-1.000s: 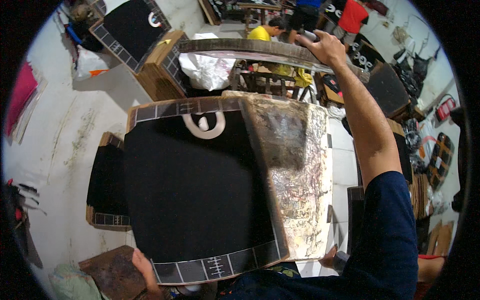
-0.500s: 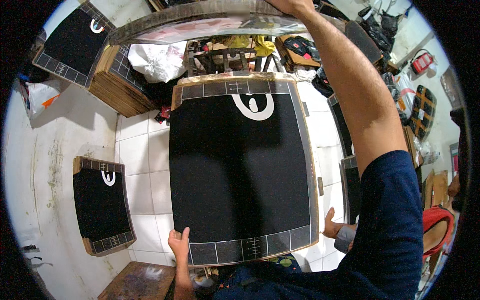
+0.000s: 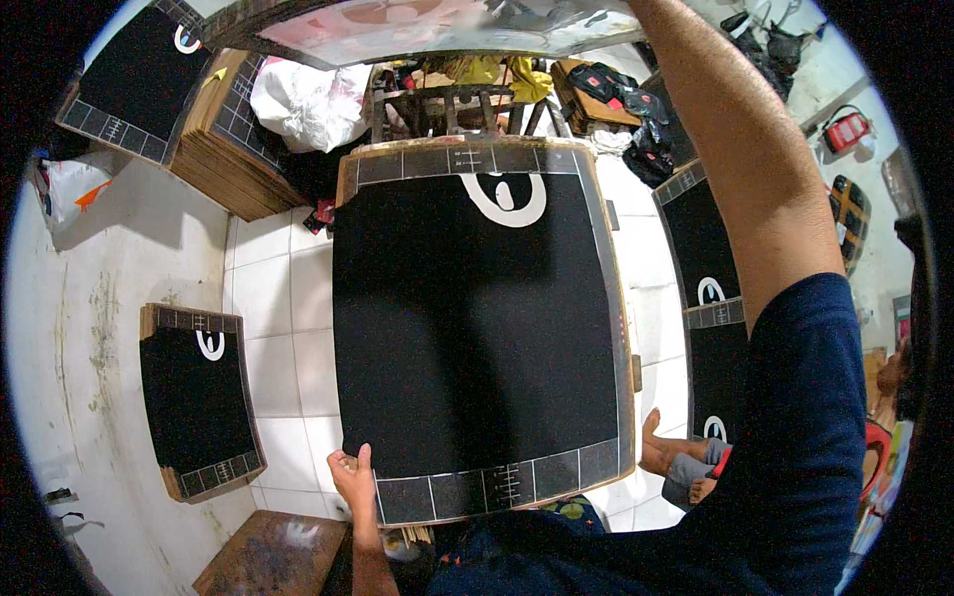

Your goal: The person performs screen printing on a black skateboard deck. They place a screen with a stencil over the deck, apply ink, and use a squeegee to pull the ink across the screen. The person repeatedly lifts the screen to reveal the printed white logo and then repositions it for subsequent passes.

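A large black board [image 3: 477,318] with a white ring mark and a grey grid border lies flat in front of me, on a wooden base. My left hand [image 3: 350,479] grips its near left corner, fingers up along the edge. My right forearm [image 3: 735,169] in a dark blue sleeve reaches up to the picture's top edge; the hand itself is cut off. A tilted printing screen frame [image 3: 427,25] with pale pink mesh hangs above the board's far end, where that arm ends.
A stack of similar boards [image 3: 224,149] stands at the upper left and a smaller one [image 3: 194,397] lies on the tiled floor at left. More boards [image 3: 711,288] line the right. Another person's feet [image 3: 681,462], a white sack [image 3: 298,99] and a wooden stool [image 3: 268,561] are close by.
The screen frame has swung higher and my right hand has passed out of the top of the picture. The black board now lies square, with my left hand staying at its near left corner.
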The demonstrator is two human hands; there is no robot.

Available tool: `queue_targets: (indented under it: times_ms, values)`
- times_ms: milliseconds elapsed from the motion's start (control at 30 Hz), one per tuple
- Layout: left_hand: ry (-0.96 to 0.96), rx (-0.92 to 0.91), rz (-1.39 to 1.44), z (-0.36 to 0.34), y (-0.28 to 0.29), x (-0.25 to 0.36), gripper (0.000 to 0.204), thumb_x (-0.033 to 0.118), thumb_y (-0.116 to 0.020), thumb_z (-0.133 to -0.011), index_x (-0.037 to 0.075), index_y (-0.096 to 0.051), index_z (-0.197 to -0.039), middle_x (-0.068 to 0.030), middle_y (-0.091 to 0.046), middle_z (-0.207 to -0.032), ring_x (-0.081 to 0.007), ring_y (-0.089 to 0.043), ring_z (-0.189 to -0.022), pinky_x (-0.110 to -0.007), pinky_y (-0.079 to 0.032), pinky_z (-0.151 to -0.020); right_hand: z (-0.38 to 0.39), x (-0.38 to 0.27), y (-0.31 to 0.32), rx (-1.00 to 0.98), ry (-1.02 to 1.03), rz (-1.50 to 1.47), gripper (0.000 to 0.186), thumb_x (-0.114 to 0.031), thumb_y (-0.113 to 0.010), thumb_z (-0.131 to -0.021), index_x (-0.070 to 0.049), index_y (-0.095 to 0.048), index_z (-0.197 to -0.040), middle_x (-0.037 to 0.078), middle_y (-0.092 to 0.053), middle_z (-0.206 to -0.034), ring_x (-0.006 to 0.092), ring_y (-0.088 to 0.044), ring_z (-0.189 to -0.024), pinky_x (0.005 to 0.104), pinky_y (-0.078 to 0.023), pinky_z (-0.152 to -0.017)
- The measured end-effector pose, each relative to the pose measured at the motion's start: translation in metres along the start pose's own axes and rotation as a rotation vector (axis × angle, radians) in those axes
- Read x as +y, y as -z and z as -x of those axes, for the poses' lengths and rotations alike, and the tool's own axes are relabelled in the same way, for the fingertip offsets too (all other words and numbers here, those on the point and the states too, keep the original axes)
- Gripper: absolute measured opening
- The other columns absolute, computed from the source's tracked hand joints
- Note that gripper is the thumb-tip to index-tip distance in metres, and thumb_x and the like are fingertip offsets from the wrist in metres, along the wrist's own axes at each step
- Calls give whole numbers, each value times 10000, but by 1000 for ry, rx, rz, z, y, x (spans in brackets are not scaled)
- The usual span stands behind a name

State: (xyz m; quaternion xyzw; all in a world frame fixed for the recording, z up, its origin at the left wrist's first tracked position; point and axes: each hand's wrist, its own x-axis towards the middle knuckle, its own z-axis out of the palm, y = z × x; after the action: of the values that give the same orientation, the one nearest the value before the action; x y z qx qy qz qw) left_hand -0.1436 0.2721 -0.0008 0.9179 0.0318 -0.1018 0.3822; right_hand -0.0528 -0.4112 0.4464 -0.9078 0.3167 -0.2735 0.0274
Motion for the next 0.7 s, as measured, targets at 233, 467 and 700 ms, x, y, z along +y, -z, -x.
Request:
queue_targets:
  times_ms: [233, 467, 700]
  values:
    - [-96, -17, -167, -3, -7, -4, 509, 404, -860, -840, -5, -590, -975, -160, -574, -1008, -298, -557, -926, -441, -474, -854, -4, 3, -1, 66, 67, -33, 794, -790, -697, -746, -48, -793, -1009, 232, -763, -1017, 348, -740, -970, 434, -556, -866]
    - [-452, -14, -138, -74, -27, 202, 896, 522, -696, -948, -38, -348, -1555, -303, -335, -1596, -431, -403, -1448, -568, -347, -1163, 93, 19, -63, 84, 81, 131, 810, -834, -588, -820, -95, -756, -1105, 144, -763, -942, 312, -748, -899, 472, -599, -800]
    - [323, -325, 1337, -175, -92, 358, 808, 677, -520, -931, 158, -411, -1540, -110, -416, -1571, -332, -439, -1381, -558, -360, -1125, 284, 23, -150, 134, 180, -46, 464, -522, -813, -743, -117, -687, -933, 80, -659, -909, 296, -621, -933, 447, -502, -768]
